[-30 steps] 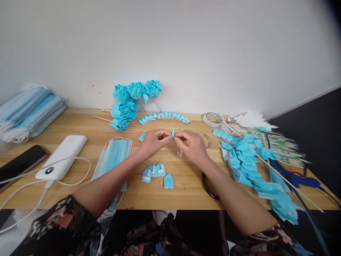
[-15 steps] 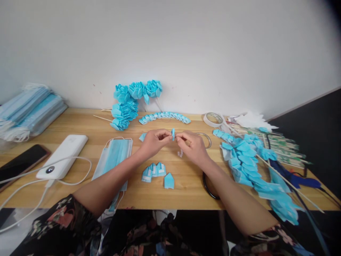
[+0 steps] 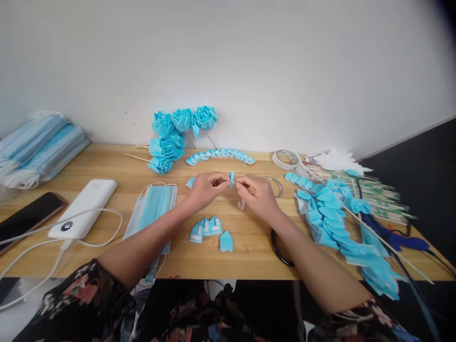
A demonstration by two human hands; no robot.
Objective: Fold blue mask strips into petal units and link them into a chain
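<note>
Centrally, small folded blue fabric piece [image 3: 232, 178] between hands [image 3: 257, 194].

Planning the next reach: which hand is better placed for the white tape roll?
Likely the right hand: the white tape roll lies nearer it, on that side; the left hand pinches a folded blue piece.

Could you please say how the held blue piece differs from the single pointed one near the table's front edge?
The held piece is pinched in the left hand; the pointed piece lies on the table. The held piece looks narrow, the pointed piece broad and flat. Both are blue.
</note>
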